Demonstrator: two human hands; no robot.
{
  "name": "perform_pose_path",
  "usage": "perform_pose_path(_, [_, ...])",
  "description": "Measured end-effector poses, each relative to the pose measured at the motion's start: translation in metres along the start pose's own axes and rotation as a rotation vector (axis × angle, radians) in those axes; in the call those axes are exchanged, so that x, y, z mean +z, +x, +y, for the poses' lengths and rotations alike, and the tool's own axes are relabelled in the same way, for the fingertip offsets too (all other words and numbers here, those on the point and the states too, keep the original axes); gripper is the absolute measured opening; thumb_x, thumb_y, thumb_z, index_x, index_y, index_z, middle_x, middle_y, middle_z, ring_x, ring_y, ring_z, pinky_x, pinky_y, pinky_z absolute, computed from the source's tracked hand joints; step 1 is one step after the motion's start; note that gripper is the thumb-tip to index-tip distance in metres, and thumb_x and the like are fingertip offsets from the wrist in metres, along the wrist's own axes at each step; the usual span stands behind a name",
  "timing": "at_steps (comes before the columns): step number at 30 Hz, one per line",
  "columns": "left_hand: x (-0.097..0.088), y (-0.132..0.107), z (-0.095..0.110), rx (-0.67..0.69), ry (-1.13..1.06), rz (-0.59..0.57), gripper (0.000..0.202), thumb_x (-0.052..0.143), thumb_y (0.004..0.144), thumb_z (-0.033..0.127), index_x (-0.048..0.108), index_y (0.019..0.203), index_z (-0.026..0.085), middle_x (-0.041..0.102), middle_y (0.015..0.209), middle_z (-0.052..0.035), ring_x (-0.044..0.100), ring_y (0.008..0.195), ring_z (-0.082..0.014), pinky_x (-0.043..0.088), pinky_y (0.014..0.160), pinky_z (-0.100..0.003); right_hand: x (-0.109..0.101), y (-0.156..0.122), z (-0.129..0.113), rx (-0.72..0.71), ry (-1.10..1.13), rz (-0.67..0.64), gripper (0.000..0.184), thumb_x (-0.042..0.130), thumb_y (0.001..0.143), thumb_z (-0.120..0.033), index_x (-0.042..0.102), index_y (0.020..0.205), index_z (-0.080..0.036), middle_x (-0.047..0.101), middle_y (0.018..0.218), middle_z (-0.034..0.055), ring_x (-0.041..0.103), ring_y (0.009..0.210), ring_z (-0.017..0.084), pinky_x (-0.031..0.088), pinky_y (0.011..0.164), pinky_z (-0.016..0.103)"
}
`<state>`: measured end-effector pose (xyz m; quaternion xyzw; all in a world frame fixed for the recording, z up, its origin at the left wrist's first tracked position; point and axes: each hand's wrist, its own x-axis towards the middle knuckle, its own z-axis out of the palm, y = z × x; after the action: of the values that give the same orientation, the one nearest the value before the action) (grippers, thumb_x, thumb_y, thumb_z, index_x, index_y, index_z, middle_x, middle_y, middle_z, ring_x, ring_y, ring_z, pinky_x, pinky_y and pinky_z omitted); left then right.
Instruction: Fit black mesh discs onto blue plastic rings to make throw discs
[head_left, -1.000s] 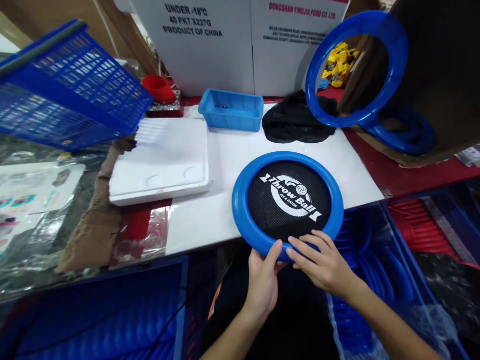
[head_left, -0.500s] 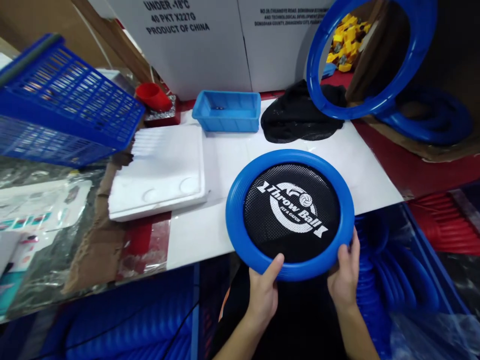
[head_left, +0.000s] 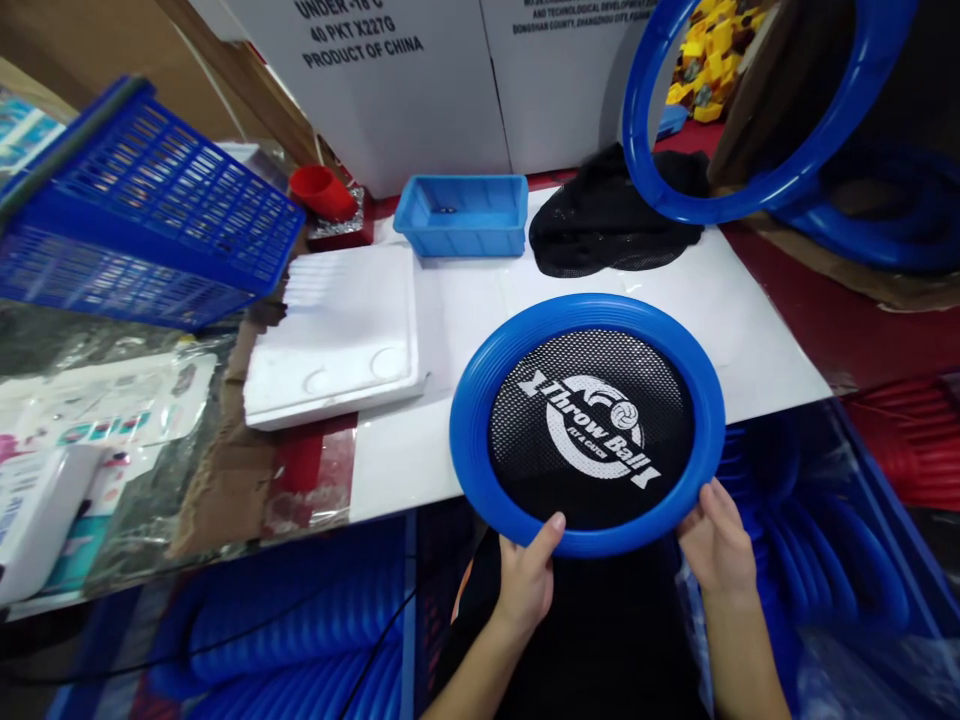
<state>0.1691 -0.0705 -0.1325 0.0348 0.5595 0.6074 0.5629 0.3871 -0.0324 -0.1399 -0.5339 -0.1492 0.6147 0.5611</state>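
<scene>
A blue ring disc (head_left: 587, 425) with black mesh printed "Throw Ball" is raised a little over the near edge of the white table sheet (head_left: 480, 310). My left hand (head_left: 530, 578) grips its near rim from below, thumb on top. At the rim's near right side my right hand (head_left: 718, 545) holds on, fingers curled round the edge. A pile of black mesh (head_left: 611, 220) lies behind the disc. An empty blue ring (head_left: 757, 100) leans upright at the back right.
A small blue tray (head_left: 463, 215), a white foam slab (head_left: 337, 335), a red cup (head_left: 322, 192) and a blue slatted basket (head_left: 142, 215) stand to the left. White cartons (head_left: 420, 80) line the back. Blue rings fill bins (head_left: 817, 570) below the table edge.
My right hand slid from the disc's near rim round to its right side. The disc has come up off the sheet and toward me.
</scene>
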Motion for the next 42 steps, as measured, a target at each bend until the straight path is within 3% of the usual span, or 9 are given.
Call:
perform_pose_path(6, [0.001,0.001,-0.003,0.032,-0.007,-0.022,0.081,0.099,0.073,0.032,0.064,0.146,0.025,0.079,0.131,-0.0090,0.071,0.132,-0.0318,0.049,0.123,-0.050,0.003,0.007,0.002,-0.100,-0.115,0.038,0.052,0.084,0.085,-0.055,0.078,0.128,-0.025,0.082,0.120,0.0116,0.080,0.111,0.032,0.063,0.104,0.051])
perform_pose_path(8, [0.002,0.001,-0.004,0.045,-0.016,-0.034,0.081,0.098,0.075,0.031,0.063,0.148,0.025,0.079,0.131,-0.0088,0.071,0.133,-0.0311,0.049,0.123,-0.049,0.004,0.004,-0.007,-0.336,-0.320,0.110,0.058,0.082,0.089,-0.049,0.071,0.141,-0.025,0.076,0.134,0.0124,0.074,0.124,0.034,0.058,0.112,0.054])
perform_pose_path(11, [0.003,0.000,-0.005,0.054,-0.024,-0.023,0.082,0.098,0.076,0.031,0.061,0.149,0.025,0.079,0.132,-0.0088,0.072,0.131,-0.0302,0.051,0.121,-0.047,0.021,-0.005,-0.037,-0.940,-0.882,0.174,0.061,0.080,0.093,-0.032,0.064,0.151,-0.026,0.063,0.151,0.0151,0.060,0.140,0.039,0.045,0.121,0.062])
perform_pose_path(13, [0.003,-0.002,-0.004,0.049,-0.021,-0.024,0.082,0.098,0.077,0.030,0.061,0.150,0.025,0.078,0.132,-0.0088,0.073,0.129,-0.0296,0.052,0.119,-0.046,0.048,-0.011,-0.060,-1.216,-1.257,-0.088,0.055,0.075,0.096,-0.022,0.066,0.149,-0.030,0.068,0.141,0.0147,0.062,0.131,0.038,0.045,0.118,0.062])
perform_pose_path(15, [0.003,-0.003,-0.002,0.058,-0.016,-0.047,0.077,0.096,0.079,0.030,0.062,0.148,0.025,0.078,0.133,-0.0086,0.072,0.130,-0.0289,0.052,0.119,-0.044,0.086,-0.012,-0.080,-1.289,-1.460,-0.517,0.057,0.068,0.101,-0.019,0.060,0.156,-0.027,0.073,0.129,0.0149,0.064,0.122,0.034,0.050,0.108,0.052])
perform_pose_path(16, [0.003,-0.003,-0.002,0.067,-0.012,-0.060,0.074,0.095,0.080,0.029,0.063,0.146,0.025,0.078,0.133,-0.0085,0.072,0.132,-0.0286,0.051,0.120,-0.043,0.106,-0.010,-0.087,-1.311,-1.544,-0.652,0.054,0.064,0.104,-0.022,0.058,0.158,-0.024,0.074,0.124,0.0157,0.064,0.117,0.033,0.051,0.103,0.049])
perform_pose_path(18, [0.004,-0.005,-0.001,0.084,-0.007,-0.070,0.068,0.094,0.082,0.030,0.065,0.143,0.025,0.078,0.133,-0.0081,0.071,0.133,-0.0281,0.051,0.120,-0.041,0.146,-0.002,-0.093,-1.319,-1.710,-0.766,0.052,0.055,0.110,-0.031,0.053,0.161,-0.020,0.074,0.119,0.0177,0.063,0.111,0.033,0.049,0.095,0.045])
perform_pose_path(22, [0.004,-0.007,-0.002,0.065,-0.008,-0.045,0.065,0.095,0.081,0.030,0.067,0.139,0.024,0.079,0.127,-0.0076,0.075,0.124,-0.0272,0.055,0.115,-0.041,0.191,0.017,-0.088,-1.300,-1.894,-0.774,0.057,0.047,0.115,-0.044,0.046,0.165,-0.018,0.076,0.119,0.0180,0.063,0.107,0.031,0.044,0.089,0.040])
perform_pose_path(42, [0.003,-0.017,0.011,0.025,0.031,-0.096,0.058,0.095,0.080,0.033,0.070,0.132,0.022,0.081,0.116,-0.0061,0.075,0.122,-0.0287,0.055,0.114,-0.044,0.195,0.034,-0.067,-1.225,-1.981,-0.699,0.054,0.036,0.117,-0.044,0.054,0.158,-0.013,0.077,0.120,0.0182,0.065,0.108,0.032,0.042,0.086,0.040])
